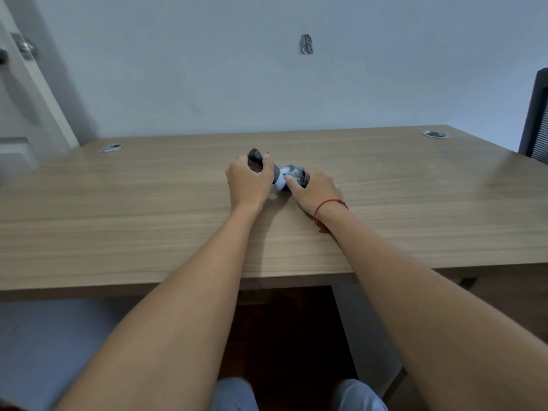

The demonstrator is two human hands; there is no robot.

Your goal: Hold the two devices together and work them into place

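On the wooden desk [148,209] lies a bunched sock [283,176], dark grey with a white part, near the desk's middle. My left hand [249,180] grips the sock's dark left end, whose tip sticks up above my fingers. My right hand [315,189], with a red string on its wrist, holds the sock's right end, thumb pressed on the fabric. Both hands sit close together, and much of the sock is hidden under them.
Two round cable grommets sit at the desk's far corners, one left [110,147] and one right [435,134]. A dark chair back [536,114] stands at the far right. A door with a handle [25,47] is at the left. My knees show below the desk edge.
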